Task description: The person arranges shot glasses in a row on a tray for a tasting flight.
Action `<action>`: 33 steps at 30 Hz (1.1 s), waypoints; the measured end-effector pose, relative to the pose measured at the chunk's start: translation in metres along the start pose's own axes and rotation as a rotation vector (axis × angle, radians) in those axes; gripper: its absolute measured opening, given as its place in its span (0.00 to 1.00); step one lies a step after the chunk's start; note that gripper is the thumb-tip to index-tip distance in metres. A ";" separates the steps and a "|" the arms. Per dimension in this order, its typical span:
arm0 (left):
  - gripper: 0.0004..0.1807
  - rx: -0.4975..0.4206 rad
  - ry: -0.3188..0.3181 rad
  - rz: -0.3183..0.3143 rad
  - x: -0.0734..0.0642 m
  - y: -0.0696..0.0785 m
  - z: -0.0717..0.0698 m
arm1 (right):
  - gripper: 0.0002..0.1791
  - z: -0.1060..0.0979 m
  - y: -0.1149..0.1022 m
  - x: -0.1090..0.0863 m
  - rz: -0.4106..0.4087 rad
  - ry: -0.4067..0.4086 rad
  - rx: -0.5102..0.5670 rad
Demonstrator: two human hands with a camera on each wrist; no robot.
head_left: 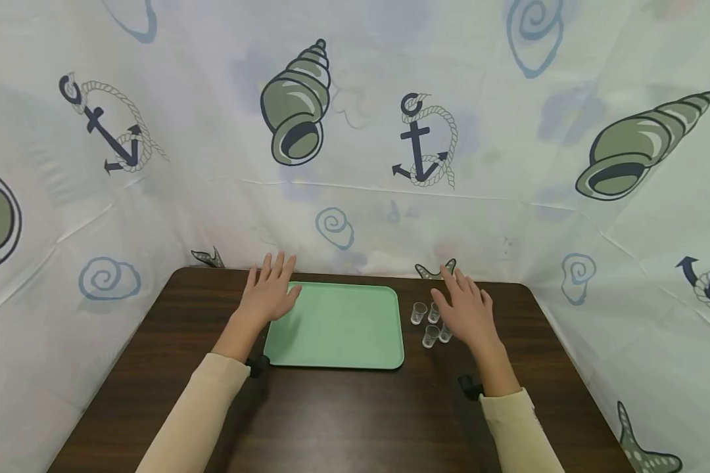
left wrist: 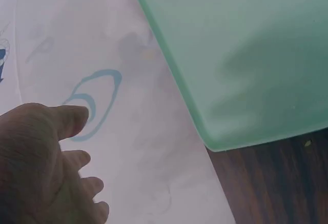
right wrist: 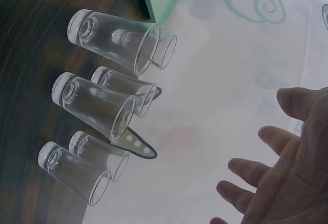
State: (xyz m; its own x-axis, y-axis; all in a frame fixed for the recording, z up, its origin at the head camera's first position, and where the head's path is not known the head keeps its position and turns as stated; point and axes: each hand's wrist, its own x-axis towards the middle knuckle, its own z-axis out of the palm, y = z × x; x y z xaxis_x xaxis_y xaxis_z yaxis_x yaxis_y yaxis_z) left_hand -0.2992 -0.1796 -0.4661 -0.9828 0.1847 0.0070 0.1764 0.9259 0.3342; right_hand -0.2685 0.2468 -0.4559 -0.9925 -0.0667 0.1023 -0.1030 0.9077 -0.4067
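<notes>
A light green rectangular tray point(head_left: 337, 328) lies flat on the dark wooden table. My left hand point(head_left: 267, 295) is held over its left edge with fingers spread, casting a shadow on the surface. In the left wrist view, the left hand point(left wrist: 36, 162) has nothing in its grasp. Several small clear shot glasses point(right wrist: 97, 108) stand upright in a cluster to the right of the tray. Over the right side of that cluster hovers my right hand point(head_left: 466, 315), fingers extended and holding nothing, partly hiding the glasses in the head view. The right wrist view shows the fingers point(right wrist: 274, 139) apart from the glasses.
A white cloth point(head_left: 367, 223) printed with shells and anchors hangs behind the table and along both sides. The brown tabletop point(head_left: 355, 420) stretches from the tray toward my body. Black wrist straps point(head_left: 470, 387) sit at my cuffs.
</notes>
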 end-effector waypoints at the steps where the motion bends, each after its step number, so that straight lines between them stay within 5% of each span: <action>1: 0.40 -0.007 0.025 -0.001 0.000 0.000 0.000 | 0.38 0.000 0.000 0.000 0.000 0.002 0.001; 8: 0.31 -0.162 0.263 -0.123 0.003 -0.006 -0.003 | 0.33 -0.001 0.005 -0.005 0.009 0.175 0.070; 19: 0.25 -0.287 0.202 -0.197 -0.010 -0.031 0.005 | 0.22 0.007 0.018 -0.016 0.019 0.434 0.224; 26: 0.22 -0.360 0.228 -0.200 -0.016 -0.046 0.017 | 0.18 0.016 0.021 -0.027 0.025 0.475 0.230; 33: 0.23 -0.465 0.142 -0.178 -0.017 -0.065 0.027 | 0.17 0.020 0.022 -0.034 0.002 0.429 0.216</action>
State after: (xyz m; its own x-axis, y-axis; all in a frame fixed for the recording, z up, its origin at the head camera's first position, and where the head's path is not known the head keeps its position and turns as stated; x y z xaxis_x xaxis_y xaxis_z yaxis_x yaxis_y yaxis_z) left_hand -0.2923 -0.2346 -0.5134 -0.9988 -0.0386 0.0292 -0.0054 0.6889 0.7249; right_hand -0.2388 0.2602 -0.4865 -0.8809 0.1531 0.4478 -0.1571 0.7979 -0.5819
